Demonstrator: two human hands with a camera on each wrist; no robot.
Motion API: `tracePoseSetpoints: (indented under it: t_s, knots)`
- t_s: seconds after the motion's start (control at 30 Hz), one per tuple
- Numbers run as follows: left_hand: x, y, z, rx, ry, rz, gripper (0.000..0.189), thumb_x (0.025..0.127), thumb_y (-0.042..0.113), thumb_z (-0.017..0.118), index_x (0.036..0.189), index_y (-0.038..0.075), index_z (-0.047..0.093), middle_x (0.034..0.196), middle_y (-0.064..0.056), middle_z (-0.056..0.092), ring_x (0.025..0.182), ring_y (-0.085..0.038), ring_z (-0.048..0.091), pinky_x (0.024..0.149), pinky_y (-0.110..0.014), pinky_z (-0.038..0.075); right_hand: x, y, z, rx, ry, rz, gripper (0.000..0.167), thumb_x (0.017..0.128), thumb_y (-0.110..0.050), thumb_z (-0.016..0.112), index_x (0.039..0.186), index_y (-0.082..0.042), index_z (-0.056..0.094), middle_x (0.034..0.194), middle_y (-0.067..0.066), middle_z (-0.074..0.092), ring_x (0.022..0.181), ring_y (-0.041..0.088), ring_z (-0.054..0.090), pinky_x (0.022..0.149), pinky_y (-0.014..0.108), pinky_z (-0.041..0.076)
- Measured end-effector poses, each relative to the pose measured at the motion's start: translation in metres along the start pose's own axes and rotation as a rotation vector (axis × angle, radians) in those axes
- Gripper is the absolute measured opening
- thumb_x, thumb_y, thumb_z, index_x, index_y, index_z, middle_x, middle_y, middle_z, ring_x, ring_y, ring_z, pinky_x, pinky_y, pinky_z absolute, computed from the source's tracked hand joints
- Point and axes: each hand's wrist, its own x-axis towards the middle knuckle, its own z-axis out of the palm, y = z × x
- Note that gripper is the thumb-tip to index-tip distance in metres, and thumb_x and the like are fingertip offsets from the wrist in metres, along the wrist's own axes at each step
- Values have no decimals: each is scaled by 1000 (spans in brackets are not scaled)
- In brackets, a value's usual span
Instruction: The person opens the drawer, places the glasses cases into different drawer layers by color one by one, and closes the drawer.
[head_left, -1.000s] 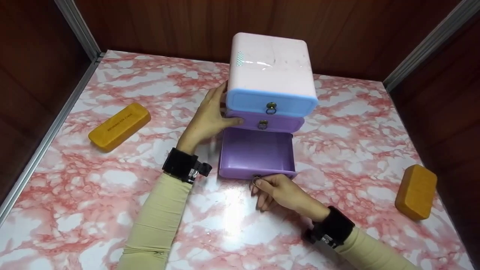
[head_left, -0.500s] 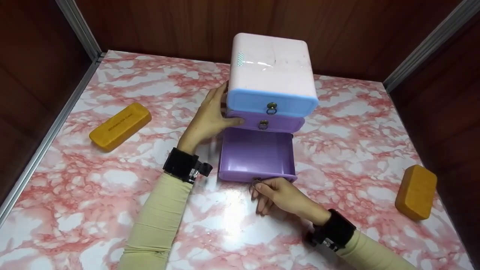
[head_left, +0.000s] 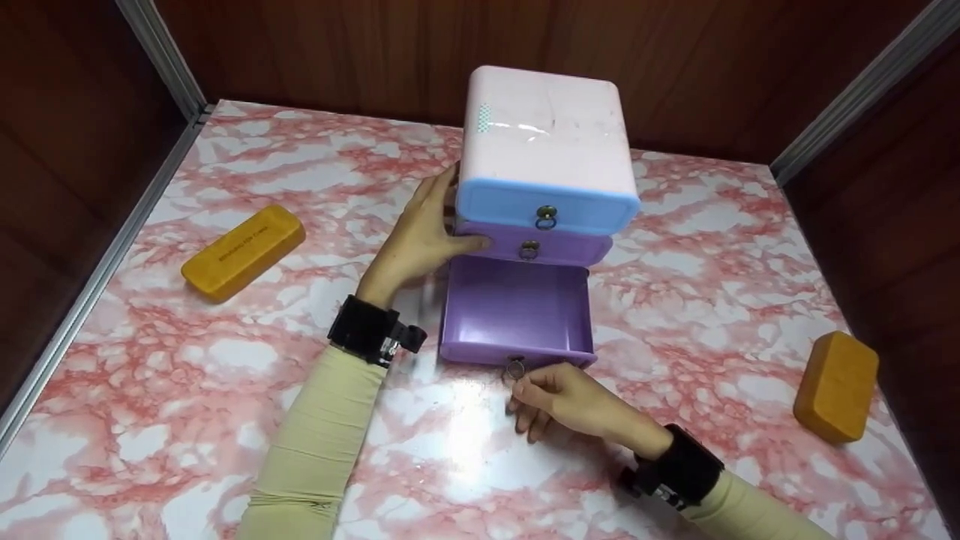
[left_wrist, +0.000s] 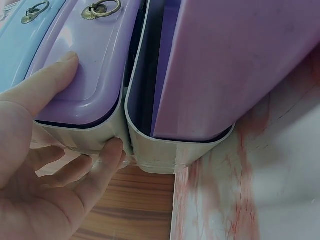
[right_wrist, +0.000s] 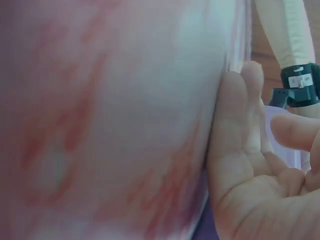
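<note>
A small drawer cabinet (head_left: 551,127) stands at the table's back, with a pale pink top, a blue top drawer (head_left: 585,214) and a purple middle drawer (head_left: 577,249), both pushed in. Below them the purple bottom drawer (head_left: 517,304) is pulled out, and its inside is bare. My left hand (head_left: 412,240) holds the cabinet's left side; in the left wrist view its thumb (left_wrist: 55,77) presses the middle drawer's front, fingers against the side wall. Just in front of the bottom drawer's ring pull (head_left: 515,369), my right hand (head_left: 574,401) has loosely bent fingers with nothing between them.
One mustard-yellow oblong case (head_left: 244,255) with printed lettering lies at the left. Another yellow case (head_left: 836,386) lies near the right edge. The marbled table (head_left: 420,465) is bounded by dark wooden panels (head_left: 360,60) at the back and both sides.
The bottom drawer slid slightly toward me, then my right hand let go of its ring pull and drew back a little. My left hand has stayed on the cabinet.
</note>
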Motion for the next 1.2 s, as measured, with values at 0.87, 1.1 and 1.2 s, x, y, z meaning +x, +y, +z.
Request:
tracePoseSetpoints:
  t_s: [0.87,1.1,1.2]
  knots:
    - [-1,1,0,16,3,-6,121,80,36,95,171,16,18,170,-11,31,148,-32,45,122,-52,39,-78,-33,-69,-124,331,-287,18,108,-11,61,114,4,69,99,14,75,87,28,73,76,38,65]
    - [0,1,0,21,2,0,121,80,37,95,171,15,18,170,-12,31,147,-31,46,122,-51,40,-96,-27,-95,-188,610,-345,15,107,-5,61,117,2,71,100,13,75,87,23,73,75,29,64]
    - [0,1,0,24,4,4,121,79,36,95,171,15,19,169,-12,32,147,-31,46,122,-51,40,-103,-22,-106,-240,708,-353,17,107,-6,62,119,0,71,102,12,76,89,20,73,76,25,62]
